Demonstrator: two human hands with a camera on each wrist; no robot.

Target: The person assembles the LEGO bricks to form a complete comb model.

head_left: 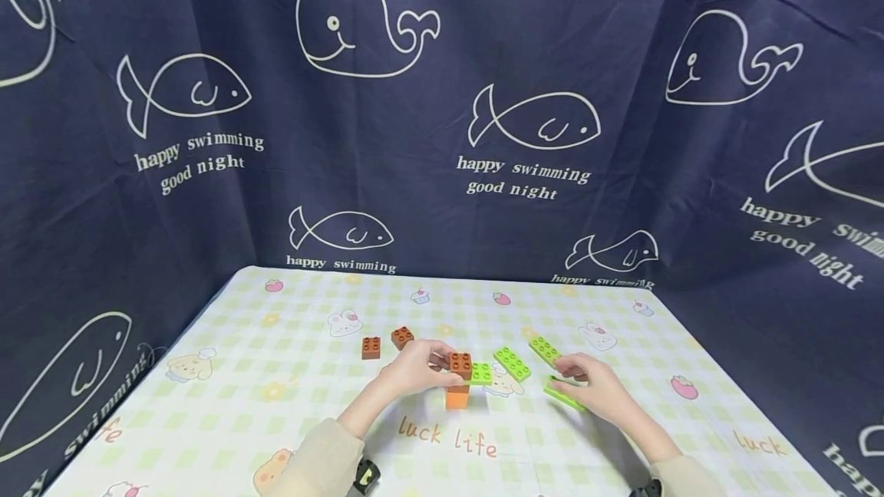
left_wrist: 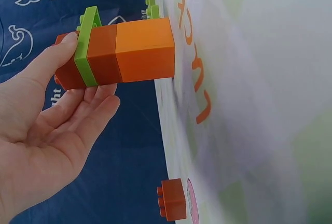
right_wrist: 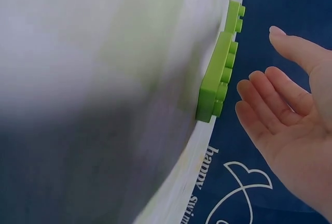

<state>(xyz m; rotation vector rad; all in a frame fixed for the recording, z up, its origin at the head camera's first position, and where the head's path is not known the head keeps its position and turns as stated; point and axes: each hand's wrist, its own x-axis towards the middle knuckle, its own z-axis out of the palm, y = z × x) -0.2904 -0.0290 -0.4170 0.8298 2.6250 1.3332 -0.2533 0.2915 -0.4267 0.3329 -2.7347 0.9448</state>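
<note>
A small stack of toy bricks stands on the table: an orange brick (head_left: 456, 399) at the bottom, then a reddish-brown brick (left_wrist: 105, 53), a thin green brick (head_left: 482, 373) sticking out to the right, and a reddish-brown brick (head_left: 460, 363) on top. My left hand (head_left: 414, 368) pinches the top of this stack, thumb on the near side and fingers behind. Over the loose green bricks hovers my right hand (head_left: 592, 387), its fingers relaxed and holding nothing. Beneath it lies a long green brick (right_wrist: 215, 79), apart from the fingers in the right wrist view.
Two more green bricks, one nearer the stack (head_left: 511, 363) and one farther back (head_left: 543, 350), lie right of the stack. Two loose brown bricks, one (head_left: 371, 347) beside another (head_left: 402, 337), lie to the left. A patterned cloth covers the table (head_left: 207, 405); dark curtains (head_left: 442, 213) hang behind.
</note>
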